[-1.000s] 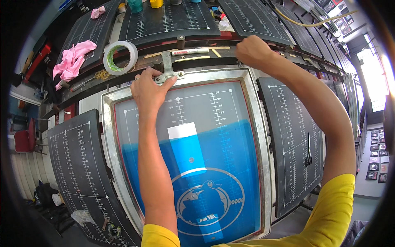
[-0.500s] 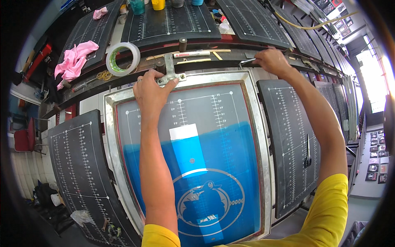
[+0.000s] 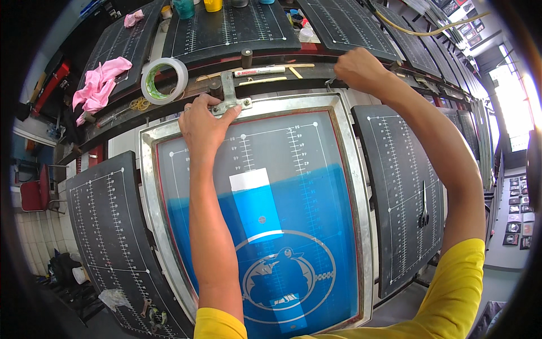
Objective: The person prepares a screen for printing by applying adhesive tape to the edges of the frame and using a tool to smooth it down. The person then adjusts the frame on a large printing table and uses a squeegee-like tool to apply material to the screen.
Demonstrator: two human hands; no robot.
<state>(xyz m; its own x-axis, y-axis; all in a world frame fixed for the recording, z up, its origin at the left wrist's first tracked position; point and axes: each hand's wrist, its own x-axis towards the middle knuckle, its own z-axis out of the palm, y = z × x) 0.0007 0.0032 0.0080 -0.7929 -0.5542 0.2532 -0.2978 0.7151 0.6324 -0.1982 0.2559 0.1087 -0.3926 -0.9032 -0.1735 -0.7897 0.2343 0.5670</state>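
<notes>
A silver metal screen-printing frame (image 3: 148, 186) lies in front of me, its mesh coated blue in the lower part with a round bird design. My left hand (image 3: 203, 127) pinches the frame's far edge at a bolted metal bracket (image 3: 228, 93), thumb on the bracket and fingers curled over the rim. At the frame's far right corner my right hand (image 3: 361, 72) is closed just above the dark rail. A small metal hook-like piece (image 3: 329, 83) shows below its fingers. What the right fingers hold is hidden behind the hand.
Black ruled boards stand to the left (image 3: 107, 226) and right (image 3: 395, 198), scissors (image 3: 423, 212) on the right one. On the far rail (image 3: 316, 73) lie a tape roll (image 3: 164, 82) and a marker (image 3: 259, 72). Pink cloth (image 3: 101, 85) and paint pots (image 3: 213, 4) sit beyond.
My right hand has shifted left and slightly up along the rail; the silver rod-like tool seen at its fingers is now hidden. The left hand stays on the bracket.
</notes>
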